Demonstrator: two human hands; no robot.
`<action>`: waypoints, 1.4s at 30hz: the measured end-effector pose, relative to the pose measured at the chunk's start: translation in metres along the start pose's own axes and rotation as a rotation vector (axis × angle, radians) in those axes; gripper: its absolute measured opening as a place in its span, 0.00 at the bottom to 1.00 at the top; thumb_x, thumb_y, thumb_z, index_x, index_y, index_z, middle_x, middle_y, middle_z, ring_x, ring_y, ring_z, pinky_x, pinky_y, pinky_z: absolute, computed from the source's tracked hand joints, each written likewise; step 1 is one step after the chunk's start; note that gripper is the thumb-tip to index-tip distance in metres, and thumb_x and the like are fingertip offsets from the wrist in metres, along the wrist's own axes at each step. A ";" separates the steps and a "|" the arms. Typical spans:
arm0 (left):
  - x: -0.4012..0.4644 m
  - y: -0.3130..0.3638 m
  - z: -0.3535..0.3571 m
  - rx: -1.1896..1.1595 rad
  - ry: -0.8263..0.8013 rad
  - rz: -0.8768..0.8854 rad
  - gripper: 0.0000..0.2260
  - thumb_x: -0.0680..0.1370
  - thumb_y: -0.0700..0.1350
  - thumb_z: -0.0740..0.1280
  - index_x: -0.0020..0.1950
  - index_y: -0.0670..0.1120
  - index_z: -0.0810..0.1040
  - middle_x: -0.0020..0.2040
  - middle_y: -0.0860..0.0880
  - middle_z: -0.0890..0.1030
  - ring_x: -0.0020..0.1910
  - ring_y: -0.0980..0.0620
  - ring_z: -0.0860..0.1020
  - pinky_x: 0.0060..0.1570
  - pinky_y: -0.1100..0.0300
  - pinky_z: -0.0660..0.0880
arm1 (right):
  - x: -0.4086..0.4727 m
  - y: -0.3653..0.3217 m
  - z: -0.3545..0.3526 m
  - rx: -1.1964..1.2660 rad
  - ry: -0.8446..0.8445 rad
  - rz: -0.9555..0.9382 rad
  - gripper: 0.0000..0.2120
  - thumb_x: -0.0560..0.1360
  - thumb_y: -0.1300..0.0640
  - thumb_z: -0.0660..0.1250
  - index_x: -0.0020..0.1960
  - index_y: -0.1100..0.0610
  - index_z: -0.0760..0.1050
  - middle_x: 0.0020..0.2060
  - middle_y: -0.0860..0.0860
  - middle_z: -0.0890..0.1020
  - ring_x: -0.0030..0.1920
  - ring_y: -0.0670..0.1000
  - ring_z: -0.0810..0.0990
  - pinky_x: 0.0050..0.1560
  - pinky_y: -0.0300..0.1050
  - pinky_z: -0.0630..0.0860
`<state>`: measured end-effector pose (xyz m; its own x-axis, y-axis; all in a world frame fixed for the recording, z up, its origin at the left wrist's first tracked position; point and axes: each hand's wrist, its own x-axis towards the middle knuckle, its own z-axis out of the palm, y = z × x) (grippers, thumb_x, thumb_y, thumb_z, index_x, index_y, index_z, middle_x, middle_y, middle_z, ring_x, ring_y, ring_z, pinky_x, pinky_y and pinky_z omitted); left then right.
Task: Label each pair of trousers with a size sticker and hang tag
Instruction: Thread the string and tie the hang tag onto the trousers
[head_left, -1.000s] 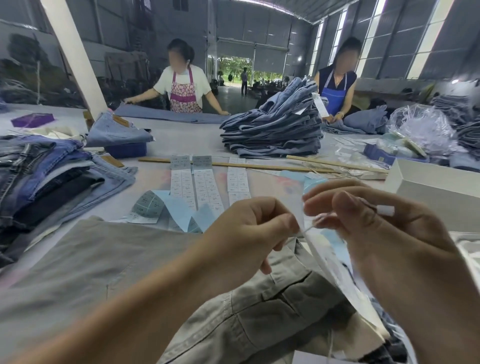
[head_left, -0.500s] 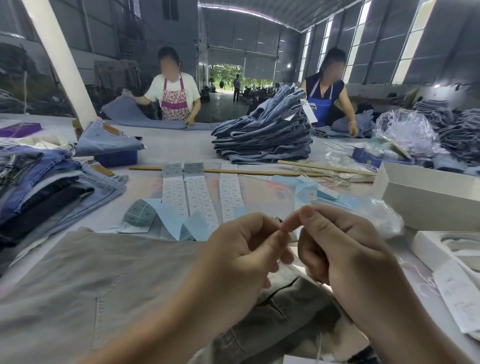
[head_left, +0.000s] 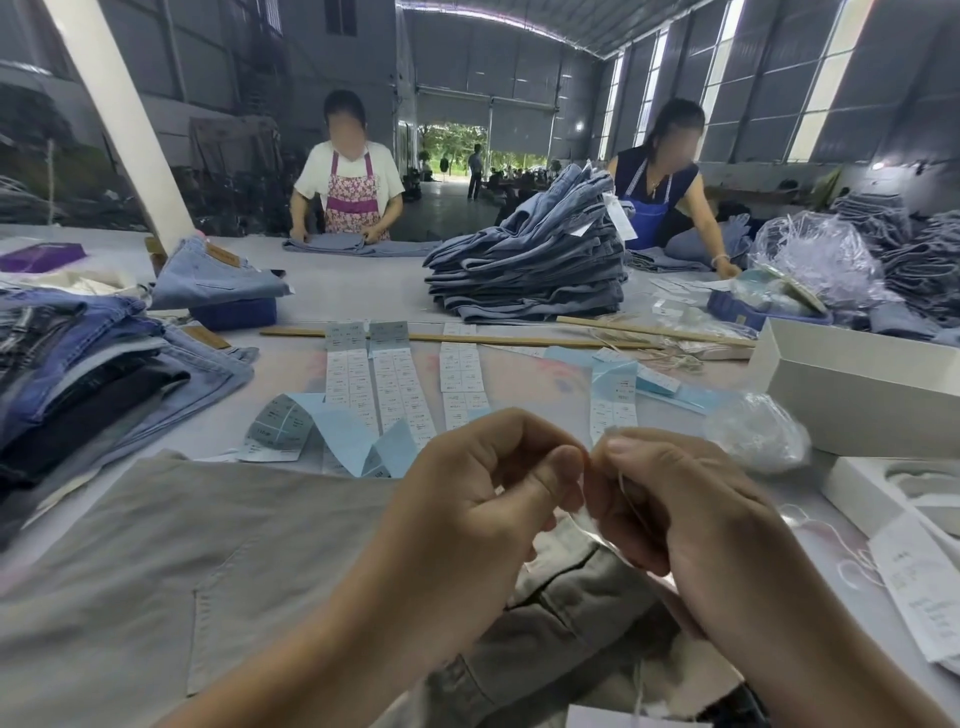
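Leftmost, a heap of folded jeans (head_left: 93, 374) in dark and mid blue lies on the pale worktable (head_left: 353, 291), with a single folded light-blue pair (head_left: 218, 278) resting on a dark blue box just behind it. Nearer the wearer, grey trousers (head_left: 171, 561) are spread flat across the table edge, their waistband end bunched under the hands. Beyond them, strips of size stickers (head_left: 358, 379) lie side by side, and a curled pale-blue backing strip (head_left: 332, 436) sits just in front of those.

At centre the left hand (head_left: 467, 514) is held above the trousers, fingers curled and thumb pressed against the forefinger, pinching something too thin to make out. The right hand (head_left: 691, 514) meets it fingertip to fingertip, its fingers curled as well around a fine whitish thread (head_left: 582, 512) that trails down between the two hands. A white hang tag (head_left: 623, 719) shows at the bottom edge, a thread running up from it.

Further back, a tall pile of blue jeans (head_left: 530, 270) stands mid-table, and two people in aprons work at the far side. To the right sit an open white box (head_left: 852, 395), a crumpled clear bag (head_left: 753, 431) and printed paper tags (head_left: 919, 587).
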<state>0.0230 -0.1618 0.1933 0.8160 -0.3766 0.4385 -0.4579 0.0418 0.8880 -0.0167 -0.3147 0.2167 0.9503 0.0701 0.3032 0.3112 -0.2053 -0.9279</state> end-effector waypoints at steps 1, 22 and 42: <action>0.000 0.000 0.000 0.005 -0.006 0.011 0.05 0.75 0.49 0.67 0.43 0.56 0.82 0.34 0.56 0.82 0.33 0.60 0.77 0.32 0.66 0.73 | 0.000 0.000 0.000 -0.009 -0.004 -0.005 0.17 0.73 0.52 0.57 0.28 0.56 0.71 0.22 0.51 0.65 0.24 0.47 0.62 0.23 0.35 0.60; -0.009 0.000 -0.021 0.546 -0.424 -0.221 0.05 0.72 0.52 0.72 0.46 0.55 0.80 0.35 0.58 0.80 0.30 0.63 0.74 0.30 0.71 0.67 | -0.020 0.007 -0.009 -0.732 -0.152 0.002 0.05 0.71 0.54 0.69 0.36 0.52 0.78 0.21 0.42 0.72 0.25 0.42 0.70 0.27 0.33 0.64; -0.007 -0.008 -0.017 0.219 -0.324 -0.374 0.07 0.69 0.48 0.63 0.39 0.56 0.80 0.31 0.56 0.76 0.33 0.56 0.71 0.36 0.62 0.67 | -0.036 0.033 0.016 -0.929 0.193 -0.225 0.12 0.69 0.48 0.61 0.32 0.53 0.77 0.23 0.48 0.73 0.25 0.51 0.72 0.24 0.47 0.71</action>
<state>0.0272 -0.1436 0.1852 0.8028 -0.5962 0.0020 -0.2481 -0.3310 0.9104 -0.0405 -0.3083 0.1722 0.8267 0.0583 0.5596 0.2856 -0.9005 -0.3281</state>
